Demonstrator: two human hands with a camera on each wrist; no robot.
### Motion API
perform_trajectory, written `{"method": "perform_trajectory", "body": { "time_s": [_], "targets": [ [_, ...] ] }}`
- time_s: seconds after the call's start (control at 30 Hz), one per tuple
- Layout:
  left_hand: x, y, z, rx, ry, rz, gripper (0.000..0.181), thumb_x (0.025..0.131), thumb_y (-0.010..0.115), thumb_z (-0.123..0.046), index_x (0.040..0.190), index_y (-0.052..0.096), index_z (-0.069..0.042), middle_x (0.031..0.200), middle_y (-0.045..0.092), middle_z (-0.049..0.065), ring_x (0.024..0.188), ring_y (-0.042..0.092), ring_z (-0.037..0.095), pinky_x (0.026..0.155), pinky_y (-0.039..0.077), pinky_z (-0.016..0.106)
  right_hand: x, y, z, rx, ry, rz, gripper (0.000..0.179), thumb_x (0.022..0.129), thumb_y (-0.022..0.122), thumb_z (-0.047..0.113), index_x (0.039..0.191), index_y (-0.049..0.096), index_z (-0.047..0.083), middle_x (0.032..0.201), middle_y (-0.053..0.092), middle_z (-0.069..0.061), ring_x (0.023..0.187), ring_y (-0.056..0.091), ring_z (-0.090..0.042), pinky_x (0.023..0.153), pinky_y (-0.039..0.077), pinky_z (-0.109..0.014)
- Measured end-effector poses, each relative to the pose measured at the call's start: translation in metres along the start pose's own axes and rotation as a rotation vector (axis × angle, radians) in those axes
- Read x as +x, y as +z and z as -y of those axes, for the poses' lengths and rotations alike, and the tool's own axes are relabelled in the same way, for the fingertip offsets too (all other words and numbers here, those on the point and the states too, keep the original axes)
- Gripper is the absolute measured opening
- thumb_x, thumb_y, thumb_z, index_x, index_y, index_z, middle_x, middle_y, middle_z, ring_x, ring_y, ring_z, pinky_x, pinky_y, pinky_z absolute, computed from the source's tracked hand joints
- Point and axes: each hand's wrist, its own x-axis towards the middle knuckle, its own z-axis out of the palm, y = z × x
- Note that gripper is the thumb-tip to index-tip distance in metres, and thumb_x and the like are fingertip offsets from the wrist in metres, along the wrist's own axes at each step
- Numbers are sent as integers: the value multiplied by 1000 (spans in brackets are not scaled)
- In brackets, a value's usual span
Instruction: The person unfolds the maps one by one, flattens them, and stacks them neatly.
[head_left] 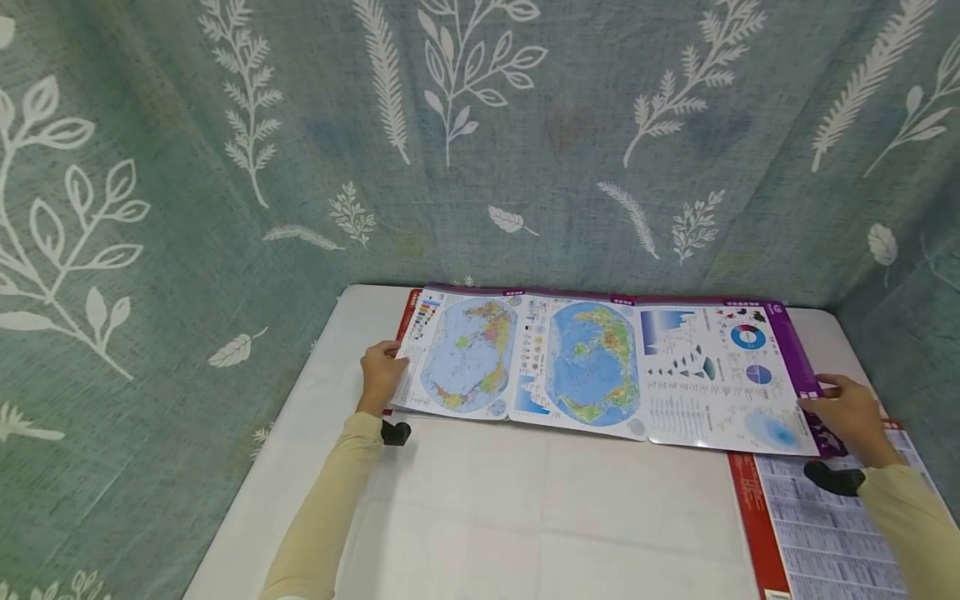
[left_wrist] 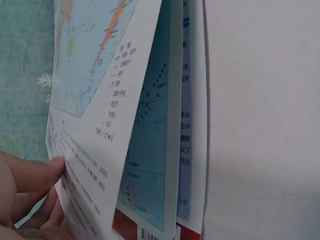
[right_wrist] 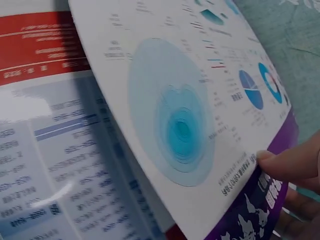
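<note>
A long fold-out world map (head_left: 592,367) with two map panels, a chart panel and a purple right border spans the back of the table. My left hand (head_left: 381,375) pinches its left edge, thumb on the printed face in the left wrist view. At the other end my right hand (head_left: 855,417) grips the purple border (right_wrist: 260,200) between thumb and fingers. The left edge is lifted off other folded sheets (left_wrist: 150,170), which show a blue panel and a red strip with a barcode (left_wrist: 150,234). The right end also stands raised, overlapping a red-bordered printed sheet (right_wrist: 50,130).
The red-bordered sheet (head_left: 825,525) lies at the table's right side, partly under my right arm. A white cloth (head_left: 555,508) covers the table. Grey-green curtains (head_left: 525,183) with white leaf patterns hang right behind the table and at both sides.
</note>
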Motion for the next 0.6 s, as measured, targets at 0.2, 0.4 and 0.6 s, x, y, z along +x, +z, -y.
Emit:
{"method": "perform_trajectory", "body": {
  "time_s": [0.2, 0.4, 0.6],
  "targets": [
    [-3, 3, 4, 48, -3, 19, 36, 88, 58, 3, 123, 55, 10, 111, 57, 25, 107, 48, 34, 87, 45, 42, -2, 14, -2, -13, 10, 21, 81, 88, 62, 19, 143, 13, -13, 130, 30, -42, 99, 44, -54, 79, 42, -68],
    [-5, 6, 8, 56, -28, -33, 36, 87, 57, 6, 122, 55, 10, 111, 57, 26, 103, 54, 34, 87, 47, 42, -8, 24, 3, -40, -89, -27, 75, 88, 60, 14, 141, 17, -16, 131, 30, -43, 104, 39, -58, 83, 36, -72],
    [-10, 6, 3, 100, -16, -33, 36, 85, 54, 7, 121, 56, 10, 112, 58, 26, 102, 54, 34, 88, 47, 43, -14, 28, 5, -47, -116, -74, 67, 87, 57, 11, 139, 23, -17, 130, 32, -43, 105, 38, -59, 84, 35, -72]
  ]
}}
